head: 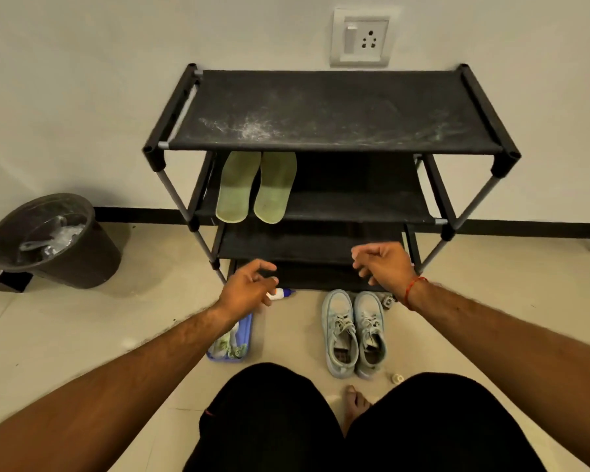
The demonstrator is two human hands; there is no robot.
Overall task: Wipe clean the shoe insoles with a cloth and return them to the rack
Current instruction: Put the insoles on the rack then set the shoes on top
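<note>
The left hand [249,287] and right hand [385,264] are hovering empty, fingers loosely curled, before the rack [321,107]. They are probably about to lift the insoles [235,189] lying at its second shelf's left end.

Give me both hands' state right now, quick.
Left hand: open, loosely curled, holding nothing.
Right hand: open, loosely curled, holding nothing.

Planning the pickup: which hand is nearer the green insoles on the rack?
Left. The left hand is below and in front of the green insoles; the right hand is well off to their right.
</note>
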